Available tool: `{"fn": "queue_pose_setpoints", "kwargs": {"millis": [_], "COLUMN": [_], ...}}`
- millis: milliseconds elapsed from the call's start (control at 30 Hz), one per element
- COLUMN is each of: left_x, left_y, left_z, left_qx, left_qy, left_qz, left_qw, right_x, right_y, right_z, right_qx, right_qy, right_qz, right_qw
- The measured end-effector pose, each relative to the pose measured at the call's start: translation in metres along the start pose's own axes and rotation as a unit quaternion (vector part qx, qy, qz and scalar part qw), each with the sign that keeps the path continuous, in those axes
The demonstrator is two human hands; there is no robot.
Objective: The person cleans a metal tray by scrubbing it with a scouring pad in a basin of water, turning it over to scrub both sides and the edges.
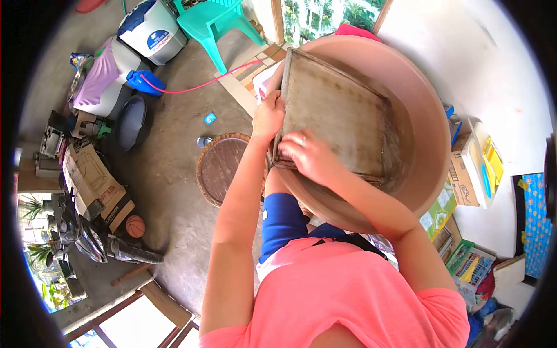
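Observation:
A flat, worn tray-like board with a raised rim (333,110) leans in a large round pinkish-brown basin (426,133), its right part down in cloudy water. My left hand (269,118) is wrapped round the board's left edge. On the board's lower left corner lies my right hand (304,152), wearing a ring; its fingers are bent and slightly blurred, and whether they hold anything is too unclear to tell.
A round woven tray (226,168) is on the floor left of the basin. Behind it stand a green chair (212,26), a white machine (152,32) and a dark basin (131,123). Boxes (464,168) are at the right, a motorcycle (87,235) at the left.

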State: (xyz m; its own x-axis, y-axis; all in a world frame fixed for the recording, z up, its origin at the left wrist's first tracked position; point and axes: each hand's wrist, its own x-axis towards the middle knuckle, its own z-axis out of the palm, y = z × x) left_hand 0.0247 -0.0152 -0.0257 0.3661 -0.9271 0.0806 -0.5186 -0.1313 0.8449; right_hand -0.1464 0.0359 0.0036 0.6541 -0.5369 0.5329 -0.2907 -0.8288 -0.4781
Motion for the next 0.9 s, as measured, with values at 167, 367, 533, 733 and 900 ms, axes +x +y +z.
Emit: {"fn": "queue_pose_setpoints", "kwargs": {"millis": [167,367,533,733,900], "left_x": [0.000,0.006,0.009,0.018,0.034], "left_y": [0.009,0.003,0.016,0.038,0.045], "left_z": [-0.003,-0.005,0.002,0.000,0.006], "left_qx": [-0.029,-0.012,0.029,0.168,0.156], "left_qy": [-0.019,-0.087,-0.064,-0.086,-0.079], "left_qz": [0.008,-0.034,-0.039,-0.058,-0.036], "left_qw": [0.999,0.996,0.997,0.980,0.984], "right_x": [0.009,0.001,0.009,0.023,0.023], "right_y": [0.006,0.001,0.007,0.020,0.022], "right_z": [0.000,-0.005,-0.002,-0.002,0.002], "right_qx": [-0.030,-0.042,-0.050,-0.072,-0.053], "right_qy": [-0.011,-0.024,-0.008,-0.001,0.023], "right_qz": [-0.028,-0.029,-0.034,0.017,0.018], "right_qw": [0.999,0.998,0.998,0.997,0.998]}}
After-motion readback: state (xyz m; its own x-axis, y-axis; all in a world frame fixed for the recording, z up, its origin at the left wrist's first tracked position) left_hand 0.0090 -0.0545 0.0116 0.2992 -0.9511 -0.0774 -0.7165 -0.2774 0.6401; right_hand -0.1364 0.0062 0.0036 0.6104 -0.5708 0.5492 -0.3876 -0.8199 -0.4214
